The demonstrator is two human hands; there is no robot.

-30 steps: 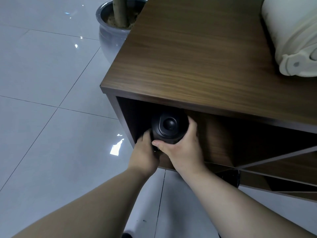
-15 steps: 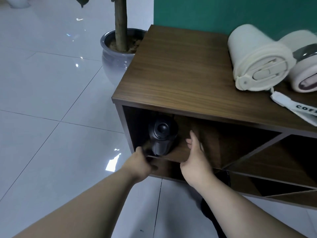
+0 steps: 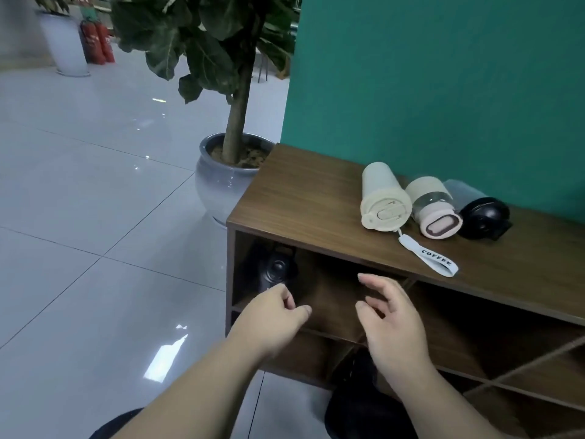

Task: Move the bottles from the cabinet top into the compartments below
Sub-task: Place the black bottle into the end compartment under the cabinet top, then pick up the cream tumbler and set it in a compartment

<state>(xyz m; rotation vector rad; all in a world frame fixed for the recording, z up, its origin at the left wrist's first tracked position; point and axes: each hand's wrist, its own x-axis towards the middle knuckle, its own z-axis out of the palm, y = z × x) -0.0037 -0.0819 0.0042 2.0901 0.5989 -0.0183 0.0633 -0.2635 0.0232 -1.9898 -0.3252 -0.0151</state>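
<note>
- Left hand [image 3: 271, 315] and right hand [image 3: 387, 324] both loose, empty, in front of cabinet [image 3: 304, 198].
- Black bottle [image 3: 274, 271] lying in top-left compartment.
- Cream bottle [image 3: 384, 201], pink-lidded bottle [image 3: 432, 205], dark-capped bottle [image 3: 478, 210] lying on top.

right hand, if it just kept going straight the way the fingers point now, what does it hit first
The right hand, open and empty, points up and slightly left toward the cabinet. Going straight on, its fingertips would probably meet the front edge of the cabinet top, or slip under it into the upper-left compartment. Depth is unclear from one view.
</note>
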